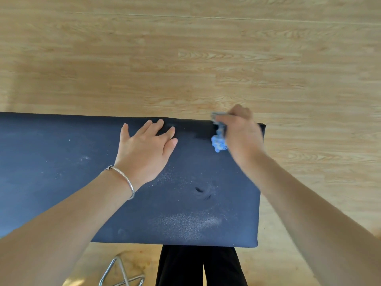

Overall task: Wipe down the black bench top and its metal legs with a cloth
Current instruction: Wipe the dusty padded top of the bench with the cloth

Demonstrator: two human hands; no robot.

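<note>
Wiping was under way at the far right corner of the black table (51, 162), right hand (242, 132) gripping the blue cloth (219, 141), left hand (145, 146) spread flat on top; next passes appeared due on the dust (185, 223) along the near edge.

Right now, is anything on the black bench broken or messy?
Yes. The black bench top has a small puckered dent or tear near its right end, and pale dust is scattered around it and toward the near edge.

One head-worn camera looks almost straight down, close above the bench top (51, 162); floor (185, 58) fills twelve o'clock
</note>
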